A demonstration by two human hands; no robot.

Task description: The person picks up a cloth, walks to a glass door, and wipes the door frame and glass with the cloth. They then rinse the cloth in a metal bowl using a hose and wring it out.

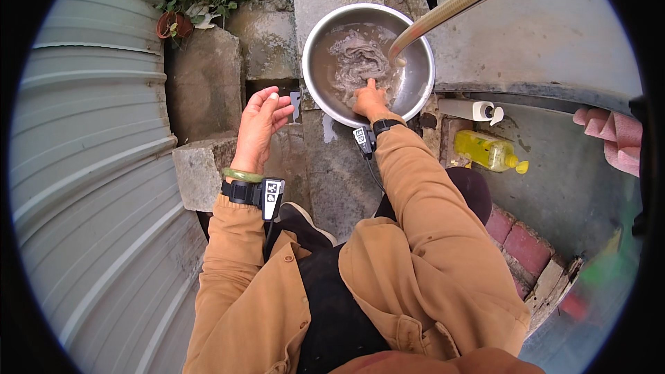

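Observation:
A round stainless steel basin (311, 83) stands on the paving, with murky brown water and a soaked greyish cloth (361, 57) in it. My right hand (371, 99) reaches over the basin's near side, fingers at the cloth's near edge and partly hidden; whether it grips any cloth is unclear. Left of the basin, my left hand (267, 114) is raised in the air, empty, its fingers loosely curled and apart. A braided hose (457, 2) comes in from the upper right, its end hanging inside the basin near the cloth.
To the right lie a yellow liquid bottle (483, 151) and a white bottle (467, 109), with a pink cloth (613, 135) farther right. Stone blocks (202, 174) and a potted plant (174, 26) stand at left beside a corrugated metal sheet (98, 166). Red bricks (527, 246) are at lower right.

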